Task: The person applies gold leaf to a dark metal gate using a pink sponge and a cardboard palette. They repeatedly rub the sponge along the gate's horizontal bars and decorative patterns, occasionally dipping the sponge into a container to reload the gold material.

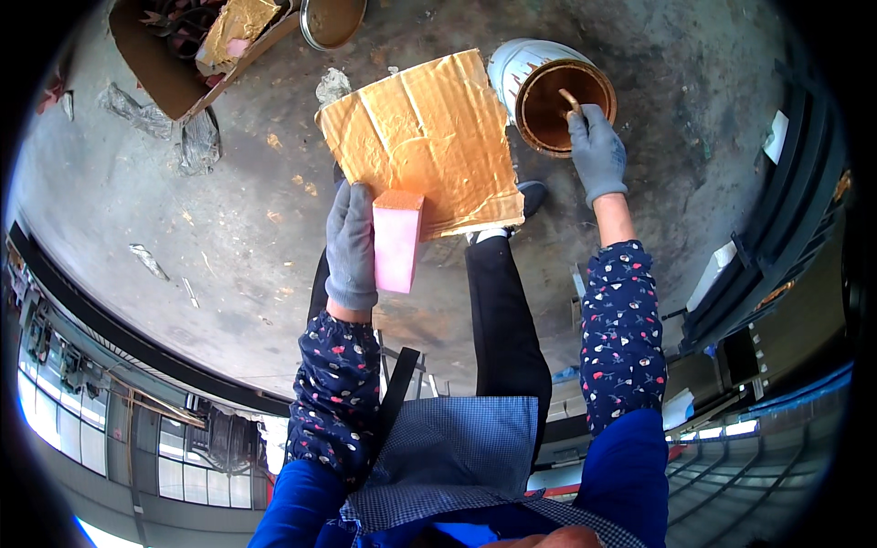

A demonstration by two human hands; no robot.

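Observation:
My left hand (351, 245), in a grey glove, is closed on a pink foam block (396, 248). The block's far end face is coated orange-brown. Behind it, a golden-brown cardboard sheet (429, 137) with a wet-looking, creased surface spreads in front of my legs. To its right, a white bucket (523, 57) with drips down its side leans with its mouth toward me, brown liquid inside. Over the bucket's rim, my gloved right hand (598, 157) grips a tan stick-like handle (568, 97). Whatever is at the handle's lower end cannot be made out.
An open cardboard box (146, 64) at the far left holds coated scraps. Beside it lie crumpled clear plastic (197, 142) and a round lid-like tin (332, 20). Dark metal racking (772, 237) stands at the right. My shoe (532, 195) shows beside the sheet.

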